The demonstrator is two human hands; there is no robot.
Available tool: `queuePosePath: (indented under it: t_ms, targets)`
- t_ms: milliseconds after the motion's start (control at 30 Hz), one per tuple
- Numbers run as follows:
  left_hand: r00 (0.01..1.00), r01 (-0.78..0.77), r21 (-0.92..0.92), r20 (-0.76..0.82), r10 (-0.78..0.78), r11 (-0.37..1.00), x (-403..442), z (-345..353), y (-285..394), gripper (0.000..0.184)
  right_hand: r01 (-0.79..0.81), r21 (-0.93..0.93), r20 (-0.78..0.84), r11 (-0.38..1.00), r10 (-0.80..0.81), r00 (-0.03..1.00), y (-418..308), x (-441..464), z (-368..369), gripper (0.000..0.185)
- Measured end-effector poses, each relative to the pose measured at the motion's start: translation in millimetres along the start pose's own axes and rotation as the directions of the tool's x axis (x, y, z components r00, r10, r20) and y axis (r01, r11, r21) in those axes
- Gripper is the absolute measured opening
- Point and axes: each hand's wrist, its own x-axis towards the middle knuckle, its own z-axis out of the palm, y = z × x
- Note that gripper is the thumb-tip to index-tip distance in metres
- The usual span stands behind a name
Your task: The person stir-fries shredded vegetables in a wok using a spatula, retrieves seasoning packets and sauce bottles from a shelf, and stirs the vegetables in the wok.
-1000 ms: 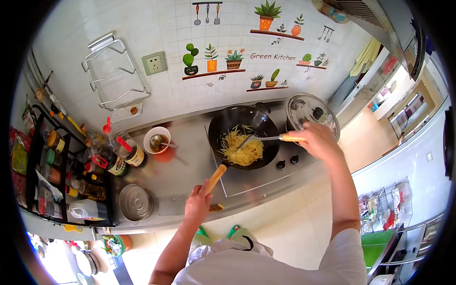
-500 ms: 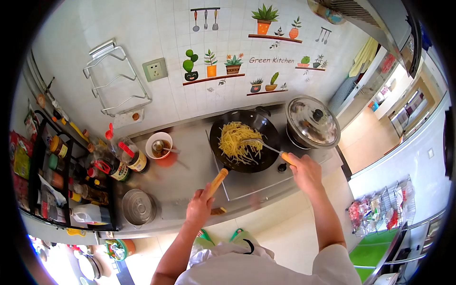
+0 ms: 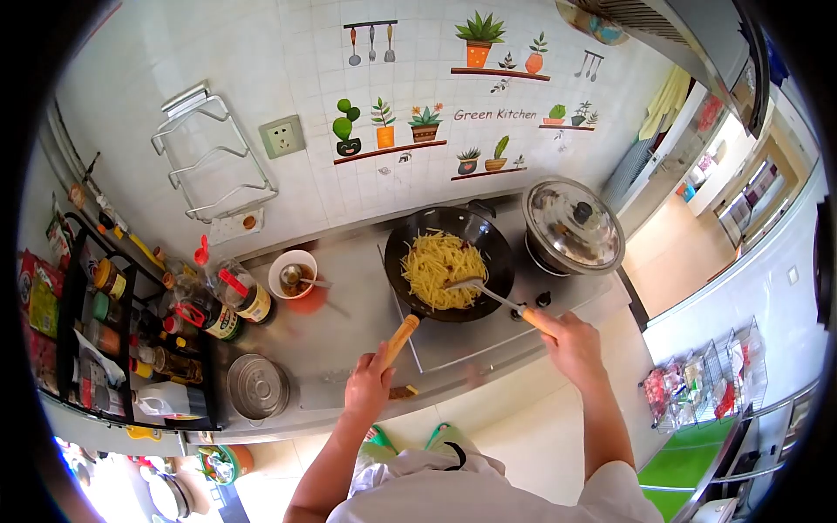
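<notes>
A dark wok (image 3: 494, 248) sits on the stove, holding a heap of pale yellow shredded strips (image 3: 433, 272), maybe potato, with a few dark reddish bits. My left hand (image 3: 369, 383) is closed around the wok's wooden handle (image 3: 403, 336), at the near left. In my right hand (image 3: 570, 343) is a metal spatula (image 3: 500, 299), gripped by its wooden handle; its blade rests among the strips on the right side of the wok. Both hands are closed, and the fingertips are partly hidden by the grips.
A lidded pot (image 3: 573, 225) stands right of the wok. Leftward are a white bowl (image 3: 293, 272) with a spoon in dark sauce, sauce bottles (image 3: 248, 294), a round metal container (image 3: 258, 387) and a black spice rack (image 3: 132, 324). A brush-like item (image 3: 403, 392) lies near the counter's front edge.
My right hand has moved slightly right and toward me, drawing the spatula along. The strips are spread more loosely, with reddish bits now showing. My left hand keeps its hold on the wok handle.
</notes>
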Motion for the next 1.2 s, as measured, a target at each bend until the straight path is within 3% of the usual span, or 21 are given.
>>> queuePosePath:
  t_ms: [67,167,267,500,567,700,900,1100,1200]
  targets:
    - [1.0,-0.001,0.012,-0.004,0.001,1.0,-1,0,1,0.055,-0.121,0.063,0.062,0.991,0.117,0.991,-5,-10,-12,0.042]
    - [1.0,-0.012,0.001,0.0,0.012,1.0,0,2,0,0.055,-0.137,0.149,0.056,0.979,0.13,0.99,-2,-17,17,0.041]
    - [1.0,-0.005,0.022,0.017,0.005,1.0,0,-2,2,0.056,-0.267,0.033,0.06,0.963,0.264,0.963,3,-5,49,0.042]
    - [1.0,-0.018,0.04,-0.007,0.019,0.999,-3,-1,5,0.056,-0.284,0.095,-0.099,0.954,0.293,0.951,12,-5,72,0.042]
    - [1.0,-0.008,0.029,0.009,0.008,1.0,-2,-3,6,0.055,-0.154,0.114,-0.222,0.982,0.176,0.959,22,0,105,0.044]
    - [1.0,0.002,0.043,0.005,-0.002,0.999,-1,-2,6,0.054,-0.138,0.085,-0.035,0.987,0.141,0.989,13,-25,108,0.05]
    - [1.0,-0.015,0.034,-0.009,0.016,0.999,-3,-2,8,0.053,-0.136,0.248,-0.075,0.959,0.159,0.985,18,-49,80,0.053]
    - [0.998,-0.031,-0.015,-0.055,0.03,0.999,-2,-3,9,0.05,-0.123,0.428,-0.179,0.895,0.217,0.96,11,-75,171,0.061]
    - [0.997,-0.039,-0.046,-0.063,0.036,0.998,-1,0,2,0.05,-0.194,0.463,-0.116,0.865,0.276,0.954,1,-87,182,0.055]
